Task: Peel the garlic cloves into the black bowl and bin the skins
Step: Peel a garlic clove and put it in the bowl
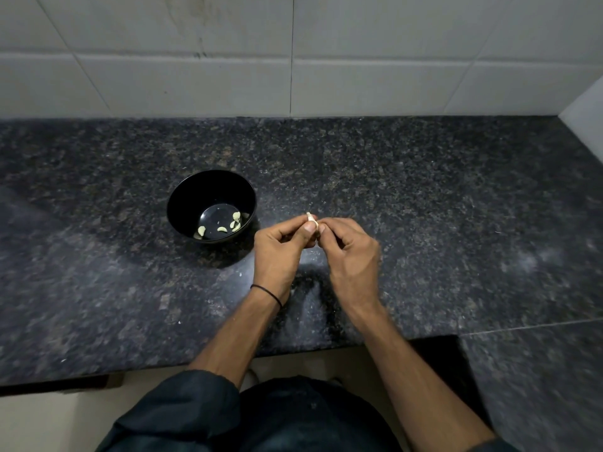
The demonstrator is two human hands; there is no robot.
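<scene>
Because the garlic clove [310, 217] is held only at the very tips of both hands, over bare worktop [424, 207] and not over the black bowl [182, 194], a slip would probably drop it onto the stone, or let it roll towards the near edge at six o'clock. Loosened skin is the second risk. With no bin in view, scraps pulled free could scatter on the worktop, or drift into the bowl at ten o'clock from the hands, where several peeled cloves [222, 229] already lie. A few pale flecks on the stone at eight o'clock may be such scraps, but they are too small to tell.

Both forearms reach forward from six o'clock and meet in the middle. The left hand [277, 252], with a dark band [266, 290] on its wrist, has its fingers [308, 227] curled and pinches the clove from below, so the pale tip stands out at twelve o'clock. The right hand [350, 252] is curled too, its fingertips pressed against the clove's side at three o'clock, seemingly picking at the skin.
</scene>
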